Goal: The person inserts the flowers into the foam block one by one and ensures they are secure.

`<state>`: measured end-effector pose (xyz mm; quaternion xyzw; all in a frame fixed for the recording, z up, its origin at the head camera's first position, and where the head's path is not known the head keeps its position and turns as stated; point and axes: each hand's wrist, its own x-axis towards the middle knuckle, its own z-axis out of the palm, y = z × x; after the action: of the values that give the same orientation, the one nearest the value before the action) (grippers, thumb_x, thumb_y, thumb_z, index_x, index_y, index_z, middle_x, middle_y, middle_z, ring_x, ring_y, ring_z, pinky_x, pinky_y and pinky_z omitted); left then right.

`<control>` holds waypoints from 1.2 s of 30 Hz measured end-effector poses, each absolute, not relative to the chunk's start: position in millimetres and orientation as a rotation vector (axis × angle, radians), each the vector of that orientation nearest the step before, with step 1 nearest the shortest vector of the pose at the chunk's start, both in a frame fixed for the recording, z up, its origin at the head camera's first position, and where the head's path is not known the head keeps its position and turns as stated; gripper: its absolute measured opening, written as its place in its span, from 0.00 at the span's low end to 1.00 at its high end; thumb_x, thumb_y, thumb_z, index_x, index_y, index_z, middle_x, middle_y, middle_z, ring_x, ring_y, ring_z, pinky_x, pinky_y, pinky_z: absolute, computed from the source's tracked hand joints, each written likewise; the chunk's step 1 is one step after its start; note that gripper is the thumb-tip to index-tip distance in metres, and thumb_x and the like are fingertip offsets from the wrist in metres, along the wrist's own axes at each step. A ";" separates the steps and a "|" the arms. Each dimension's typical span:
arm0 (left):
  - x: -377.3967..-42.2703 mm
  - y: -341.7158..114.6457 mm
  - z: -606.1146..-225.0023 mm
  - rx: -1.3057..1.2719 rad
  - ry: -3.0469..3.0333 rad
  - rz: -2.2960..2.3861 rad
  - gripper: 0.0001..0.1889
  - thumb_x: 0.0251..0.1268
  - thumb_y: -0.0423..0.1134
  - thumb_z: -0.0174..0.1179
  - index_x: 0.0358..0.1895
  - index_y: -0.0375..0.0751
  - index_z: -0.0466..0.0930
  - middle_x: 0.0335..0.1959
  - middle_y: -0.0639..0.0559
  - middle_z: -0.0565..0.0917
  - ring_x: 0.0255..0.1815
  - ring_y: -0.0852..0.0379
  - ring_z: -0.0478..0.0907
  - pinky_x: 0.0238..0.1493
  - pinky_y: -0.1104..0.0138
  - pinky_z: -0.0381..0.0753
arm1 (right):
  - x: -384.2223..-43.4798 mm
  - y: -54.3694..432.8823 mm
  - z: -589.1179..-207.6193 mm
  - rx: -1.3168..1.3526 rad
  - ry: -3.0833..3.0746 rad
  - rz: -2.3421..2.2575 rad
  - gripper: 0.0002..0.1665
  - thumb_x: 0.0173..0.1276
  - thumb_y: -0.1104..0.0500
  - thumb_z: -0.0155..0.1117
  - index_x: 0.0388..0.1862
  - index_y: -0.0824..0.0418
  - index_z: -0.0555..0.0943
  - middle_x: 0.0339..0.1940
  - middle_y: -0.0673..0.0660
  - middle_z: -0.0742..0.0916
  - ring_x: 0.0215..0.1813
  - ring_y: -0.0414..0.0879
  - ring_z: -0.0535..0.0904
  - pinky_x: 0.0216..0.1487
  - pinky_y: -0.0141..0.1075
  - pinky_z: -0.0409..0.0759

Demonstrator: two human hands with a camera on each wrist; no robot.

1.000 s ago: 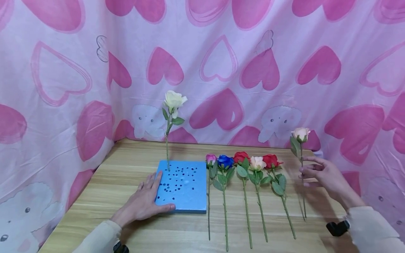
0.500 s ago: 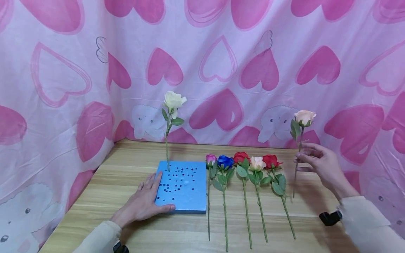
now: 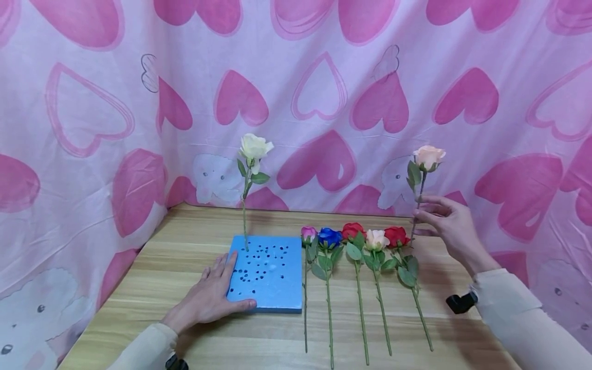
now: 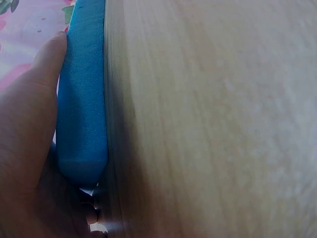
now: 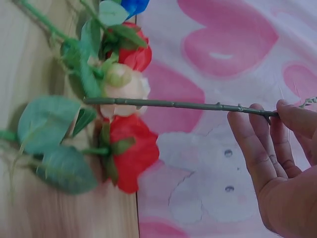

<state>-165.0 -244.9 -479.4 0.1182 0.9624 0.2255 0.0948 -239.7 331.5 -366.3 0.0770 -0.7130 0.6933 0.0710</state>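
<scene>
My right hand [image 3: 448, 223] pinches the stem of a pale pink artificial rose [image 3: 429, 157] between thumb and fingers, holding it upright above the table. In the right wrist view its bare stem [image 5: 188, 105] runs out from the fingertips; the bloom is out of that view. My left hand [image 3: 210, 294] rests against the left side of a blue foam block [image 3: 277, 290] pierced with many small holes. Its fingers lie fairly straight, with the thumb on the block's front left corner. A white rose [image 3: 255, 147] stands upright in the block near its back left corner.
Right of the block lie a pink-purple rose [image 3: 308, 234], a blue rose [image 3: 329, 237], a red rose [image 3: 353, 230], a pale rose [image 3: 376, 239] and another red rose [image 3: 396, 236], stems toward me. A heart-patterned curtain [image 3: 319, 169] borders the wooden table [image 3: 171, 257].
My right hand has lifted the pale pink rose and carried it leftward, so its stem now is near the rightmost red rose's head. The left hand and block stay in place.
</scene>
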 end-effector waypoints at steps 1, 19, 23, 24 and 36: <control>-165.0 -244.7 -479.4 0.348 2.851 0.669 0.76 0.58 0.86 0.64 0.93 0.40 0.36 0.92 0.29 0.47 0.92 0.25 0.43 0.87 0.28 0.42 | -241.0 328.8 -365.5 0.229 -2.149 2.082 0.22 0.76 0.69 0.76 0.66 0.62 0.85 0.45 0.53 0.94 0.43 0.45 0.96 0.40 0.48 0.94; -166.4 -246.5 -481.9 0.355 2.864 0.665 0.76 0.57 0.87 0.64 0.94 0.41 0.37 0.92 0.28 0.47 0.92 0.25 0.45 0.87 0.28 0.44 | -259.2 282.9 -355.7 0.240 -2.212 2.039 0.11 0.75 0.66 0.78 0.53 0.64 0.89 0.42 0.53 0.93 0.42 0.46 0.94 0.42 0.49 0.95; -167.4 -247.3 -480.8 0.373 2.882 0.665 0.76 0.57 0.87 0.64 0.94 0.40 0.38 0.91 0.27 0.48 0.91 0.25 0.46 0.86 0.27 0.46 | -261.8 275.8 -355.7 0.244 -2.231 2.027 0.13 0.75 0.63 0.79 0.54 0.64 0.89 0.43 0.53 0.93 0.42 0.46 0.95 0.42 0.47 0.94; -167.7 -247.7 -480.2 0.378 2.891 0.668 0.76 0.57 0.86 0.65 0.93 0.39 0.39 0.91 0.26 0.49 0.91 0.25 0.47 0.86 0.27 0.46 | -262.9 273.8 -355.7 0.253 -2.222 2.039 0.14 0.75 0.63 0.79 0.55 0.65 0.88 0.43 0.53 0.93 0.42 0.47 0.95 0.43 0.48 0.94; -165.0 -245.8 -480.6 0.384 2.891 0.677 0.76 0.57 0.87 0.65 0.93 0.39 0.38 0.91 0.27 0.48 0.92 0.27 0.45 0.87 0.28 0.46 | -275.6 238.9 -351.3 0.265 -2.268 2.058 0.19 0.74 0.61 0.81 0.60 0.63 0.88 0.47 0.54 0.93 0.47 0.51 0.95 0.49 0.46 0.94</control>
<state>-165.0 -245.8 -480.6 0.1280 0.9630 0.2254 0.0737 -275.6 238.9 -351.3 0.0863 -0.7373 0.6692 0.0337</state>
